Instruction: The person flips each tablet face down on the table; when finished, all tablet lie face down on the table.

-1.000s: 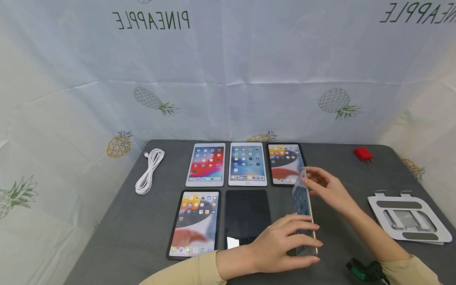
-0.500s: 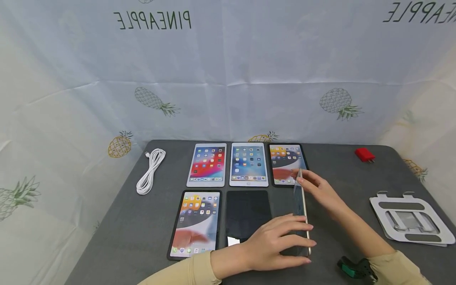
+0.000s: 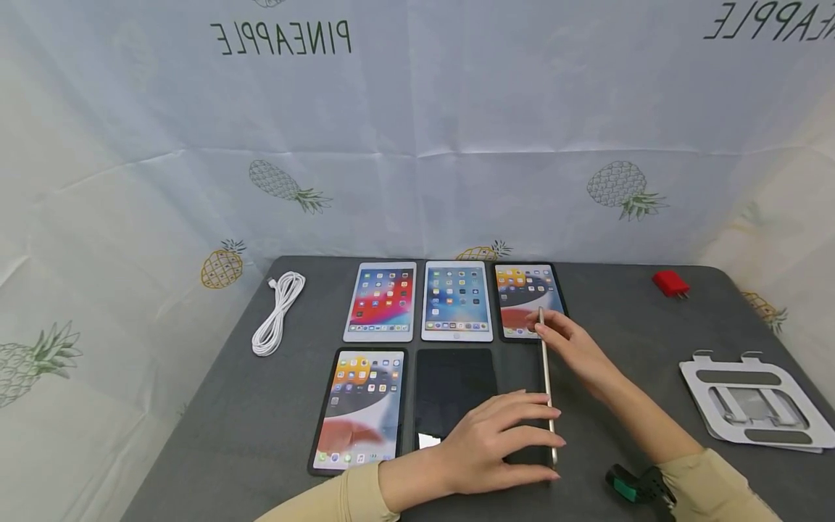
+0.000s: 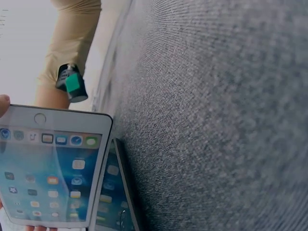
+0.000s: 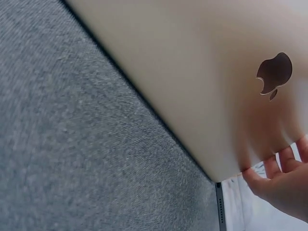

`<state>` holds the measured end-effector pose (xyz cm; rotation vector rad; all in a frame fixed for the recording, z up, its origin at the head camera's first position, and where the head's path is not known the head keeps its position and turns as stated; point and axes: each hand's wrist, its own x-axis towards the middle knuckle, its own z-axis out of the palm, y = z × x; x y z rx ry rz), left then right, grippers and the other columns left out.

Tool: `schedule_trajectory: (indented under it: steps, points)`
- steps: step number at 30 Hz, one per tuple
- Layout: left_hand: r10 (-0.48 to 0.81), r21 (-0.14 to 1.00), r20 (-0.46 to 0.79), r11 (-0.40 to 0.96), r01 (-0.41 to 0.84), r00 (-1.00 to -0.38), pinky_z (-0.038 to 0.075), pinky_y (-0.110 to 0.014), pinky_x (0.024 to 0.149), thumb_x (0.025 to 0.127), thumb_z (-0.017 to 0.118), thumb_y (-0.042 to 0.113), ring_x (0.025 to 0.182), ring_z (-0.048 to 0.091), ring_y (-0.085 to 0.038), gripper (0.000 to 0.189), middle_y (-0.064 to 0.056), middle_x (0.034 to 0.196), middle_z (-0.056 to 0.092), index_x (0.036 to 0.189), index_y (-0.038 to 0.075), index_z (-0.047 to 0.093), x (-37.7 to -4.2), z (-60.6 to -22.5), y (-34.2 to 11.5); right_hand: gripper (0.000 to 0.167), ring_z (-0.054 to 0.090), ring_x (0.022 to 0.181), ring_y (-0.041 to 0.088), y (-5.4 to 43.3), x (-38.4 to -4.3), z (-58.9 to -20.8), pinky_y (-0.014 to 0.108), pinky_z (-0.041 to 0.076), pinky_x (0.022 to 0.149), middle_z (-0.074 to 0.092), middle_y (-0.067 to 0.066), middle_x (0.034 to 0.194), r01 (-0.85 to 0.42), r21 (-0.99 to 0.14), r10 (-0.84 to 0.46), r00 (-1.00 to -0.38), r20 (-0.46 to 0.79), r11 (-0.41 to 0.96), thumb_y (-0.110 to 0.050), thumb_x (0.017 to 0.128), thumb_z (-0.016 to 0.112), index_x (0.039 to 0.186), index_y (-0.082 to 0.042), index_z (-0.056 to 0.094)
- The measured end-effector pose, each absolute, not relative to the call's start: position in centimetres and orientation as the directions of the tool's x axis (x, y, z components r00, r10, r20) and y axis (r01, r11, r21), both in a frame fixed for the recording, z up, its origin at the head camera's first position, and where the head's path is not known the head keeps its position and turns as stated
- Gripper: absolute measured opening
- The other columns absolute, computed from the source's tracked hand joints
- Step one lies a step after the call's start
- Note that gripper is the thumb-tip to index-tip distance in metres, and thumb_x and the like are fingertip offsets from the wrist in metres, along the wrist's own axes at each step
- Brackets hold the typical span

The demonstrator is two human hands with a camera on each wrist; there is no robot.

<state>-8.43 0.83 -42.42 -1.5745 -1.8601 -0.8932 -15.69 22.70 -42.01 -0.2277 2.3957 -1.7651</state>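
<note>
Between my two hands a white-framed tablet (image 3: pixel 546 377) stands on its long edge, seen edge-on in the head view. Its lit screen faces left in the left wrist view. The gold back (image 5: pixel 183 77) with an apple logo fills much of the right wrist view. My left hand (image 3: pixel 492 444) holds the near end, fingers over the upper edge. The far end is pinched by my right hand (image 3: pixel 577 353), thumb on the back side. Just left of it lies a dark-screened tablet (image 3: pixel 454 388), partly covered by my left hand.
Two white-framed tablets (image 3: pixel 380 302) and a black-framed one (image 3: pixel 525 283) lie in the back row. Another black-framed tablet (image 3: pixel 359 406) lies front left. A coiled white cable (image 3: pixel 277 312) is far left. At right are a red plug (image 3: pixel 670 283) and a folded metal stand (image 3: pixel 750 402).
The held tablet has shifted left and turned from showing its screen at a slant to standing edge-on. Both hands have moved left with it.
</note>
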Motion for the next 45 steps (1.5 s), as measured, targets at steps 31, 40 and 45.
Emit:
schedule_trajectory:
  steps: [31, 40, 45]
  points:
    - [0.688, 0.367, 0.483, 0.402, 0.839, -0.541, 0.038, -0.027, 0.106, 0.069, 0.083, 0.055, 0.146, 0.021, -0.024, 0.104, -0.018, 0.159, 0.022, 0.148, 0.005, 0.038, -6.8, -44.5, 0.4, 0.065, 0.055, 0.109, 0.034, 21.0, -15.8, -43.1, 0.051, 0.051, 0.086, 0.056, 0.021, 0.127, -0.146, -0.758, -0.220, -0.976, 0.004, 0.635, -0.041, 0.089, 0.069, 0.132, 0.004, 0.051]
    - [0.775, 0.443, 0.235, 0.452, 0.774, -0.586, 0.035, -0.027, 0.108, 0.080, 0.073, 0.057, 0.147, 0.009, -0.025, 0.105, -0.019, 0.160, 0.010, 0.155, 0.006, 0.020, -6.6, -45.1, 0.3, 0.065, 0.055, 0.112, 0.037, 21.7, -15.6, -44.0, 0.057, 0.048, 0.090, 0.056, 0.022, 0.129, -0.127, -0.717, -0.205, -0.979, -0.022, 0.685, -0.045, 0.089, 0.069, 0.132, 0.001, 0.055]
    - [0.808, 0.445, 0.162, 0.452, 0.773, -0.566, 0.034, -0.026, 0.108, 0.081, 0.074, 0.053, 0.147, 0.010, -0.029, 0.102, -0.020, 0.160, 0.014, 0.155, 0.006, 0.022, -6.9, -45.3, 0.2, 0.061, 0.054, 0.113, 0.037, 22.1, -15.6, -44.7, 0.059, 0.045, 0.093, 0.057, 0.020, 0.129, -0.106, -0.702, -0.188, -0.981, -0.041, 0.705, -0.047, 0.088, 0.069, 0.130, -0.004, 0.058]
